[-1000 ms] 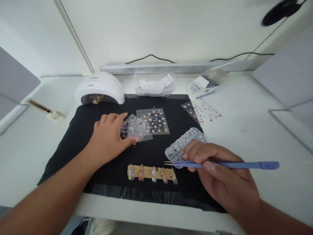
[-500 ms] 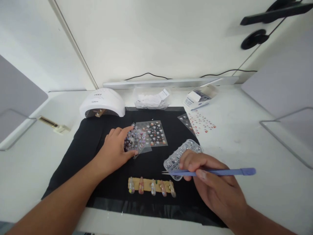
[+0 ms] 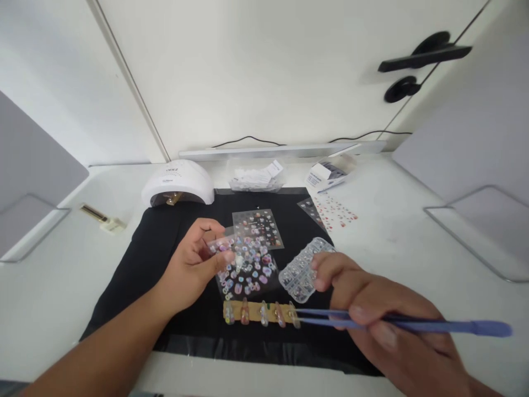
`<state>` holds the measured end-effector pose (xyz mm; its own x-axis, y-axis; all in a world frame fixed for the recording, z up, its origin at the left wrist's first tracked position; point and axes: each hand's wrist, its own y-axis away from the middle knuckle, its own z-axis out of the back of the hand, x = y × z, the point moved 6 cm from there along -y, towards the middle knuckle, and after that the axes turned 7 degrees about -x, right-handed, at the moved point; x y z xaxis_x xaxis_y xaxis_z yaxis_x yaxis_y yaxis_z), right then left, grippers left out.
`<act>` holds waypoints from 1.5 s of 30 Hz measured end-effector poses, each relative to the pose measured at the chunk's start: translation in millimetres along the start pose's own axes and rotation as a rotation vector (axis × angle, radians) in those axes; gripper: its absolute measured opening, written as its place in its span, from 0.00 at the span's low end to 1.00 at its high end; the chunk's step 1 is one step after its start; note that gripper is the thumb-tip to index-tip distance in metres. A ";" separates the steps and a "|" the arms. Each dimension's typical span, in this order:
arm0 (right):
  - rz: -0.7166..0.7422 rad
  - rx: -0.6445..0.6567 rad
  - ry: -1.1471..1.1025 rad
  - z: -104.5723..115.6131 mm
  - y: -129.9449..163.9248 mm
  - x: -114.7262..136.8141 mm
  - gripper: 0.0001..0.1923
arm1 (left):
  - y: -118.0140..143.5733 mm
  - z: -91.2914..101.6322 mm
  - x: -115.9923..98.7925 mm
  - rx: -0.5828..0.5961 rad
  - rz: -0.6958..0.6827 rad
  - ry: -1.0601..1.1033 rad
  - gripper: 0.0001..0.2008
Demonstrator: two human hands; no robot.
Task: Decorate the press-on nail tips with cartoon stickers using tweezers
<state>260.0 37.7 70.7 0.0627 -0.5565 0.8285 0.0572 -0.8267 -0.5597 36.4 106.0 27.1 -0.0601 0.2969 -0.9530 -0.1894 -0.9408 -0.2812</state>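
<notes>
Between thumb and fingers, my left hand grips a clear nail sticker sheet covered in pastel shapes, lifted over the black mat. Another sticker sheet lies flat behind it. My right hand is closed around purple tweezers, whose tips are apart and point left. Those tips appear near the right end of a tan strip that carries several decorated false nails. Close to the right fingertips, a clear compartment case of small rhinestones rests on the mat, partly hidden by the hand.
A white nail lamp stands at the mat's back left. Behind the black mat are a clear tub of packets and an open small box. More sticker sheets lie at right; a gold-capped bottle lies at left.
My left hand has picked up the pastel sticker sheet and brought it nearer. My right hand has shifted right and closer, and the tweezer tips have spread wider. The view has tilted slightly.
</notes>
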 end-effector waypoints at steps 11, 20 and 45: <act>0.095 0.325 -0.046 -49.4 -19.9 -3.2 0.12 | 12.5 7.9 -19.6 -0.074 -0.060 0.081 0.05; 0.044 0.042 -0.091 -43.3 -0.4 -11.9 0.13 | 21.3 4.4 -26.2 0.047 -0.120 0.028 0.19; 0.039 0.072 -0.019 -35.9 -1.9 -14.3 0.12 | 25.0 -4.1 -19.4 0.124 0.061 0.033 0.16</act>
<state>223.2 44.3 60.6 0.0853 -0.5860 0.8058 0.1263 -0.7958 -0.5922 36.9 76.0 38.1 -0.0434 0.2324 -0.9716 -0.3064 -0.9288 -0.2085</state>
